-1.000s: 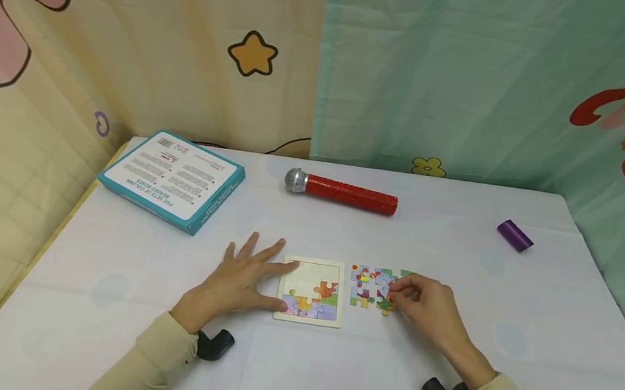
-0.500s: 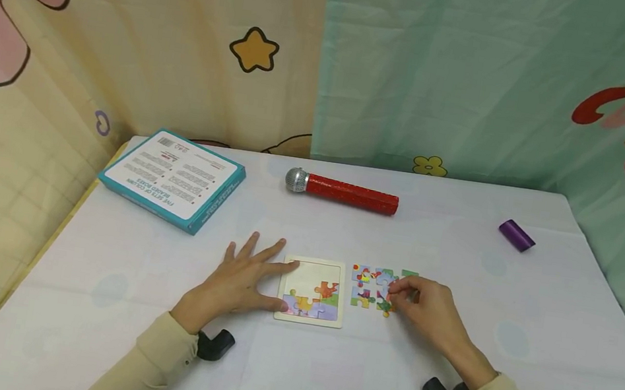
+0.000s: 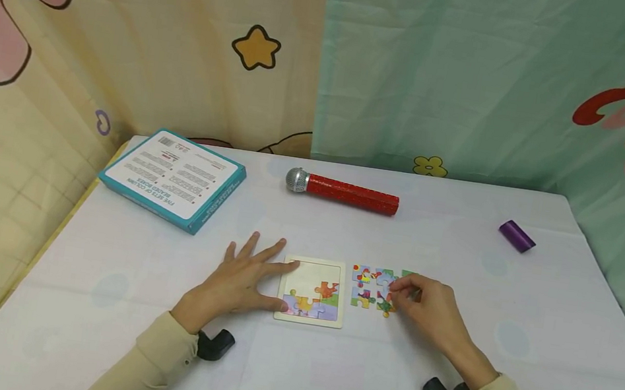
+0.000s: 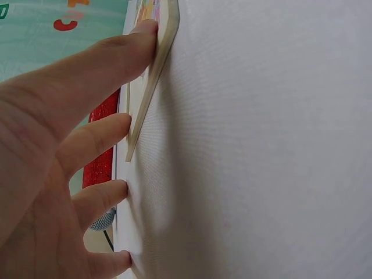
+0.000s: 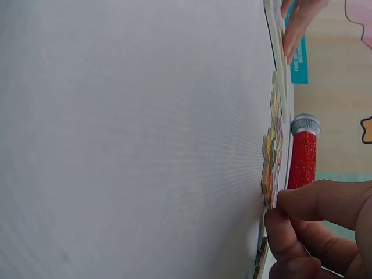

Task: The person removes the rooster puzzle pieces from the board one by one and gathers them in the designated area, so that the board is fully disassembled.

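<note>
A small pale puzzle tray (image 3: pixel 307 324) lies on the table in the head view, with jigsaw pieces filling its lower part and lower right. My left hand (image 3: pixel 237 281) is spread at its left side; the thumb (image 4: pixel 136 49) and index finger rest on the frame. Right of the tray, several loose puzzle pieces (image 3: pixel 361 297) lie in rough rows. My right hand (image 3: pixel 430 308) is over their right end, thumb and index finger pinching at the edge of a puzzle piece (image 3: pixel 384 303). The fingers partly cover the pieces behind them.
A red microphone (image 3: pixel 351 194) lies behind the tray. At the back left is a blue-edged box (image 3: pixel 174 175); a purple tube (image 3: pixel 516 236) lies at the far right. Black wrist devices (image 3: pixel 215 345) sit beside both cuffs. Patterned curtains (image 3: pixel 467 77) hang beyond the table's back edge.
Both hands stay almost still, and the tray and loose pieces keep their places. Only a slight shift of the head view shows.
</note>
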Action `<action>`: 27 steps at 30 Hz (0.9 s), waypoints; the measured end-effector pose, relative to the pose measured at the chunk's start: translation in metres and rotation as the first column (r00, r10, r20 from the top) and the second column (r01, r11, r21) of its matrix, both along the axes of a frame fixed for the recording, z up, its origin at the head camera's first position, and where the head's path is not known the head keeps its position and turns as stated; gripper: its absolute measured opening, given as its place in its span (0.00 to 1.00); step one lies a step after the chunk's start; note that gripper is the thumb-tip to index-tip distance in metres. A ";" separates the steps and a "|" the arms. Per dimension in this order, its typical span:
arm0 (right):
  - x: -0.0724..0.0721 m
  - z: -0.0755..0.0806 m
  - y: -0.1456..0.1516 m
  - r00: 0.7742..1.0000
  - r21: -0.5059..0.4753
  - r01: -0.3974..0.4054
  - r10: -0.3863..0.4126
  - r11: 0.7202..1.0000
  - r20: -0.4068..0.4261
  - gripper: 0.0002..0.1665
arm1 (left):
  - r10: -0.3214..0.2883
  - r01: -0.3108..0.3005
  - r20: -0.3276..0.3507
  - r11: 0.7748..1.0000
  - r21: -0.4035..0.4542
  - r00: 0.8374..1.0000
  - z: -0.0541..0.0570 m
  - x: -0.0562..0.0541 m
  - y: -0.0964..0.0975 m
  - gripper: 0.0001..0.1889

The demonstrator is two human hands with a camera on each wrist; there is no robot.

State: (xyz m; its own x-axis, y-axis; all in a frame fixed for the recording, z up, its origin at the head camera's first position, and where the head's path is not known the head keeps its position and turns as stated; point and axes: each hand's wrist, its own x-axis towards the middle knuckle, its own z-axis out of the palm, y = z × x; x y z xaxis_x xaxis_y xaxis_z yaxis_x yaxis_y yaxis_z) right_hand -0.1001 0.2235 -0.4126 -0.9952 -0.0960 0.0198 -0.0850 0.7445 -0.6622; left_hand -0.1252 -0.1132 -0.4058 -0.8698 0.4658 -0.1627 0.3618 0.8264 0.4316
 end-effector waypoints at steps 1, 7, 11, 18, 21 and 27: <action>0.000 0.000 0.000 1.000 -0.002 0.002 -0.002 1.000 -0.006 0.06 | 0.000 0.000 -0.001 1.000 0.000 1.000 0.000 0.000 0.000 0.40; -0.002 0.000 -0.007 1.000 -0.032 0.003 -0.004 0.999 -0.025 0.05 | -0.003 0.003 -0.002 1.000 0.002 1.000 0.000 0.000 0.000 0.40; -0.004 -0.001 -0.019 1.000 -0.048 -0.006 0.006 0.999 -0.007 0.06 | 0.001 -0.001 0.005 1.000 0.005 1.000 0.000 0.000 0.000 0.40; -0.009 -0.001 -0.047 0.997 -0.067 -0.072 0.072 0.995 0.001 0.11 | -0.001 0.001 0.005 1.000 0.000 1.000 0.000 0.000 0.000 0.40; -0.010 0.000 -0.059 0.993 -0.058 -0.115 0.115 0.992 0.001 0.12 | -0.001 0.001 0.005 1.000 -0.004 1.000 0.000 0.000 0.000 0.39; -0.009 0.002 -0.077 0.985 -0.019 -0.174 0.174 0.985 0.007 0.15 | -0.004 0.004 -0.006 1.000 -0.017 1.000 -0.001 -0.001 0.000 0.39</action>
State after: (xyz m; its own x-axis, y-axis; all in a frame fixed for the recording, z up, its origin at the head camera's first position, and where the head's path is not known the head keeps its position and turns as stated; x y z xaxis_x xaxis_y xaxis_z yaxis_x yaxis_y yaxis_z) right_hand -0.1093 0.1464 -0.4105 -0.9635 -0.2672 0.0142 -0.2060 0.7071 -0.6764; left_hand -0.1259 -0.1136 -0.4064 -0.8689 0.4666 -0.1654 0.3677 0.8320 0.4153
